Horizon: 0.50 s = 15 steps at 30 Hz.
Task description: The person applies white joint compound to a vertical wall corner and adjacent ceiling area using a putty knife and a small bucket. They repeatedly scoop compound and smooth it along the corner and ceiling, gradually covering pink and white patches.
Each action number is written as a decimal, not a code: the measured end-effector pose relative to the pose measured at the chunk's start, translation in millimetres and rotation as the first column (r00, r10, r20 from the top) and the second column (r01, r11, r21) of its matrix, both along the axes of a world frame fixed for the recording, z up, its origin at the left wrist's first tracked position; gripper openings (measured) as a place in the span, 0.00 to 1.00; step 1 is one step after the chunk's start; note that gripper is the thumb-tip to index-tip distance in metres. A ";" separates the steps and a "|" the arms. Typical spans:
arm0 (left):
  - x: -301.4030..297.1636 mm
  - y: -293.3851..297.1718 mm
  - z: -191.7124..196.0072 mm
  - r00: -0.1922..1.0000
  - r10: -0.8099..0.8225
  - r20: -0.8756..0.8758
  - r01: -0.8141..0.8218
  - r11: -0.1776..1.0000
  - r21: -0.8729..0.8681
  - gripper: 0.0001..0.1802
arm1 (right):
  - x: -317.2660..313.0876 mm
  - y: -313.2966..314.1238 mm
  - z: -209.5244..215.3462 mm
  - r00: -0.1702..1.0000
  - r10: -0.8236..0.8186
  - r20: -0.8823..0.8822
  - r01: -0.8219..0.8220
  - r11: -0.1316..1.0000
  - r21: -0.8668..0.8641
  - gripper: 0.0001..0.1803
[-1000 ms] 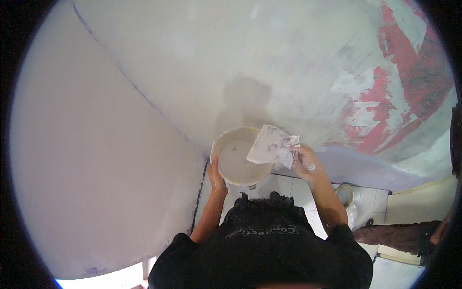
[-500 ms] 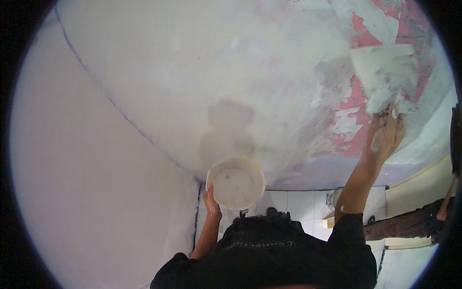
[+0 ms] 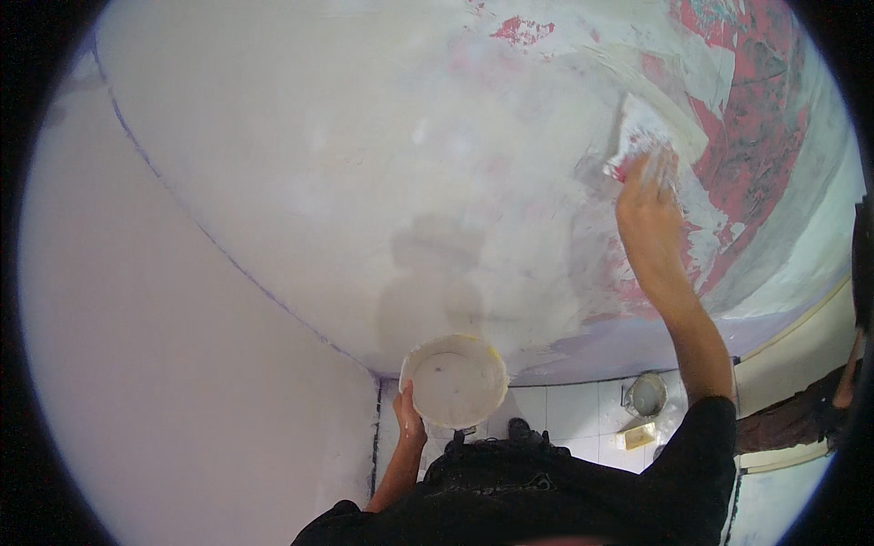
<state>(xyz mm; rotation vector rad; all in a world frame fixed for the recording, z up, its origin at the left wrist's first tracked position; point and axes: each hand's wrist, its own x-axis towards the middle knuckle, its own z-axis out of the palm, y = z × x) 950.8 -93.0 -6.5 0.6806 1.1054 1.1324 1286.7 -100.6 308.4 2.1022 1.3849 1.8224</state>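
My left hand [image 3: 411,419] is closed on the left rim of a round white bucket [image 3: 435,355], which holds some pale paste low in front of my body. Up on the wall to the right, my right hand [image 3: 652,205] grips a wide putty knife [image 3: 643,127] smeared with white filler. Its blade lies against or very close to the wall [image 3: 346,136]. White filler covers most of that surface, while a red and grey patch [image 3: 760,109] shows through beside the blade. The knife's handle is hidden in my fingers.
On the tiled floor [image 3: 574,419] below my right arm stand a small bucket [image 3: 648,393] of grey stuff and a yellowish block [image 3: 639,437]. Another person [image 3: 792,414] is at the right edge. A side wall [image 3: 182,364] meets the filled wall at the left.
My right hand has swung the putty knife leftward and slightly up across the wall, leaving the red patch. The bucket in my left hand sits slightly lower in the picture.
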 end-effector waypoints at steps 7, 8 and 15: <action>19.2 9.8 -12.7 1.000 -0.011 -0.006 0.011 0.999 0.040 0.31 | 32.9 -52.0 -33.4 0.893 0.120 -0.434 -0.085 0.991 0.100 0.21; 21.9 9.5 -12.9 1.000 -0.015 -0.004 0.015 0.999 0.049 0.31 | 38.9 -63.7 -30.9 0.864 0.152 -0.480 -0.084 0.984 0.160 0.20; 36.0 -9.7 -0.5 0.999 -0.044 0.008 0.044 0.999 0.025 0.30 | 75.0 -106.8 39.8 0.889 0.340 -0.306 -0.195 0.887 0.418 0.16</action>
